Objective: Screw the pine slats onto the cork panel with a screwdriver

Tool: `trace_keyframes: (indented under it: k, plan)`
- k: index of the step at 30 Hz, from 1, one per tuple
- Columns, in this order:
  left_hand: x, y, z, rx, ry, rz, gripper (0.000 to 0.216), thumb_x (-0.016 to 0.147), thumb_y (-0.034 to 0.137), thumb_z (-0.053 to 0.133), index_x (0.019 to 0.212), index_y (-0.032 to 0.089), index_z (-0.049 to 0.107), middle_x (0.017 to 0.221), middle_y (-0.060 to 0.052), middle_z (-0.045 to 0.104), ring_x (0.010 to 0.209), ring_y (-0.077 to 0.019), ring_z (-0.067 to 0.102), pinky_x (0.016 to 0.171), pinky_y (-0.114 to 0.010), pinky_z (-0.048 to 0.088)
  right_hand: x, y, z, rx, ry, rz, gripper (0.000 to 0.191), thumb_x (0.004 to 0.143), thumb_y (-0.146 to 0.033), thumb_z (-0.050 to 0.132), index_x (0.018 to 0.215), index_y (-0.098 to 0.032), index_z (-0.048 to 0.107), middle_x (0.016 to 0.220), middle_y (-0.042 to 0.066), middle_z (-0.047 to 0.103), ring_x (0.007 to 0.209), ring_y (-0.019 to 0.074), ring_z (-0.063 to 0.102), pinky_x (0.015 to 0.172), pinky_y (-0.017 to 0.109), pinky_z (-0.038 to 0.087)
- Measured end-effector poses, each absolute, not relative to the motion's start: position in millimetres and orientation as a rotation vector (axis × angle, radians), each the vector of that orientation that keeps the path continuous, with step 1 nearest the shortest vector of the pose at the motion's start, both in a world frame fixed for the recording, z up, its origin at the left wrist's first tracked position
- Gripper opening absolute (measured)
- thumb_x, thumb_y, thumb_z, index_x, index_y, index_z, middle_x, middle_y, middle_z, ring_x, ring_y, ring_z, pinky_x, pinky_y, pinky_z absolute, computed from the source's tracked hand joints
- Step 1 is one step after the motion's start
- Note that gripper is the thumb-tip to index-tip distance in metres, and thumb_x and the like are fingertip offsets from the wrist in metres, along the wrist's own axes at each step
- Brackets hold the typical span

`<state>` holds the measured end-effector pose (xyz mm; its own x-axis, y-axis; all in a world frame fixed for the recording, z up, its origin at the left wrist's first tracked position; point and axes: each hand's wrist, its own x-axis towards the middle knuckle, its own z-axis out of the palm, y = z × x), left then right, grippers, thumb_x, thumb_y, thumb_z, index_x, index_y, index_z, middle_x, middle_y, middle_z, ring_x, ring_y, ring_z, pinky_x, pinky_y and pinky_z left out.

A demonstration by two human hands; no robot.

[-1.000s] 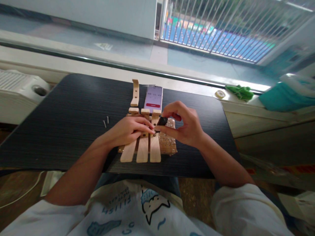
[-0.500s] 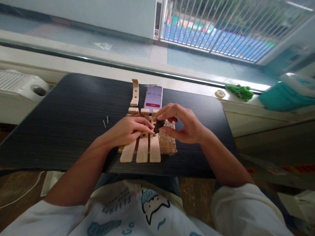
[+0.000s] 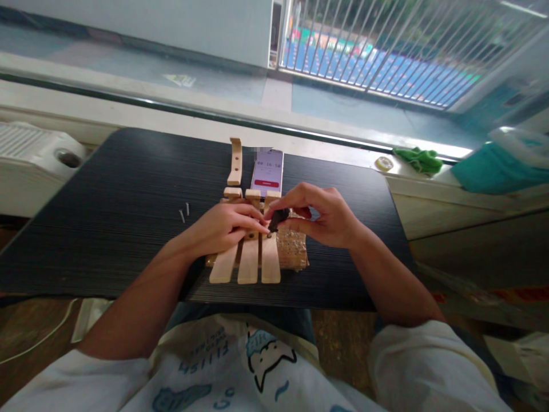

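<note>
Several pale wooden strips with curled ends and screw holes lie side by side; the rightmost wooden strip and the middle wooden strip flare toward me. My left hand rests across them, fingers stretched out, fingertips beside a hole in the rightmost one. Between thumb and fingers, my right hand pinches a small dark object over that strip. Its exact kind is unclear. Beneath the strips is a brown bubble-wrapped block.
A separate curved wooden piece lies behind the strips, beside a phone showing a timer. Two screws are on the black table to the left. A tape roll and green cloth sit on the sill.
My right hand has shifted slightly and the dark object has turned a little in its fingers. My left hand stays in place.
</note>
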<state>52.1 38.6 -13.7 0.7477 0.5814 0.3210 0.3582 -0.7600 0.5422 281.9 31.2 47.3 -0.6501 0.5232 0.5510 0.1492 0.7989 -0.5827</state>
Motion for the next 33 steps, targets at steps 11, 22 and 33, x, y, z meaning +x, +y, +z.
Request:
trace_keyframes:
  k: [11, 22, 33]
  plan:
    - [52.7, 37.8, -11.1, 2.479, 0.707, 0.656, 0.034, 0.085, 0.007, 0.049, 0.098, 0.023, 0.076, 0.104, -0.002, 0.072, 0.094, -0.0142, 0.065, 0.092, -0.027, 0.048, 281.5, 29.5, 43.0, -0.651, -2.171, 0.651, 0.016, 0.082, -0.028, 0.070, 0.095, -0.019, 0.067, 0.084, -0.001, 0.075, 0.054, 0.0044, 0.052, 0.054, 0.021, 0.046]
    - [52.5, 37.3, -10.5, 2.448, 0.704, 0.647, 0.035, 0.084, 0.006, 0.049, 0.098, 0.023, 0.076, 0.103, -0.002, 0.072, 0.093, -0.0142, 0.065, 0.090, -0.027, 0.049, 279.0, 27.3, 40.3, -0.666, -2.151, 0.572, 0.019, 0.078, -0.028, 0.073, 0.088, -0.019, 0.060, 0.080, -0.002, 0.070, 0.066, 0.0072, 0.061, 0.063, 0.022, 0.049]
    - [53.1, 37.5, -11.4, 2.442, 0.717, 0.653, 0.038, 0.081, 0.003, 0.047, 0.098, 0.023, 0.076, 0.103, -0.001, 0.073, 0.094, -0.0140, 0.065, 0.091, -0.026, 0.049, 273.0, 20.5, 37.2, -0.712, -2.079, 0.481, 0.025, 0.075, -0.026, 0.077, 0.084, -0.021, 0.054, 0.075, -0.004, 0.063, 0.062, 0.0060, 0.055, 0.058, 0.021, 0.045]
